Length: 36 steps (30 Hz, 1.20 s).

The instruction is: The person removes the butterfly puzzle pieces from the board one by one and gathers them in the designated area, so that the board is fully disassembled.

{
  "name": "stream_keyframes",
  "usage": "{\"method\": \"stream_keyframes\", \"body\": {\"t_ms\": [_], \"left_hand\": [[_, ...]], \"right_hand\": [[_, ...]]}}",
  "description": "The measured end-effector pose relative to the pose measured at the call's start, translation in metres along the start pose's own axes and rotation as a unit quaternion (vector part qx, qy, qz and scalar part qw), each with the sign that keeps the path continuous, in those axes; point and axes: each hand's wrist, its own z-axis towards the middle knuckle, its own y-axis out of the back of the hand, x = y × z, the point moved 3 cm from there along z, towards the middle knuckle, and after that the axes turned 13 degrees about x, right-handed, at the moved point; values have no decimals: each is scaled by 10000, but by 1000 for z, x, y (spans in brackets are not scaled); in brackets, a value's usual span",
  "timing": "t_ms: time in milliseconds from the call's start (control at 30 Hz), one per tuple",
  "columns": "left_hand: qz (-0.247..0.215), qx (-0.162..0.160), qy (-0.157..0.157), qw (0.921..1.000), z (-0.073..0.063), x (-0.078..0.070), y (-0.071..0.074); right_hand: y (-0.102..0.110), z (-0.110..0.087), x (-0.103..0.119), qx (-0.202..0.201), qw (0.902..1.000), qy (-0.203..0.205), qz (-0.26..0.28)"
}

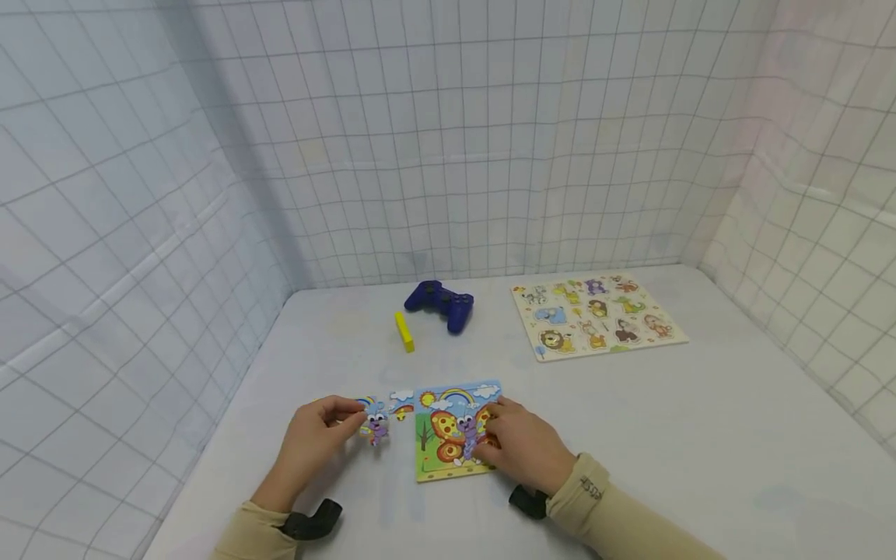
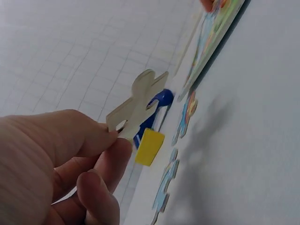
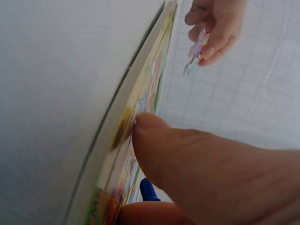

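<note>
Thumb and finger of the left hand (image 1: 316, 438) pinch a puzzle piece (image 1: 376, 430) above the table (image 1: 700, 443), left of the board (image 1: 423, 445). Likely light and stiff, it suits an edge hold; its long axis appears near-to-far, cartoon head farthest. The right hand (image 1: 526, 442) touches the board; whether gripping, I cannot tell.

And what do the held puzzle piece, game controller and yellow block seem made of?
Puzzle piece: probably wood or thick card, matte; its back is pale and unprinted. Game controller: likely smooth plastic, from its moulded grips. Yellow block: plastic or painted wood; even colour leaves it open.
</note>
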Motion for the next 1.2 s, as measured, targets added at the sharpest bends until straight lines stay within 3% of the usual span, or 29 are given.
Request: {"method": "stream_keyframes", "body": {"t_ms": [200,667,1200], "left_hand": [[-99,288,281,9991,-8,13,16],[866,493,400,9942,-12,12,14],[1913,380,320,9803,-12,10,13]], "right_hand": [[1,-1,1,19,10000,3,93],[2,-2,1,122,9998,-51,161],[1,-1,1,115,9999,-72,108]]}}
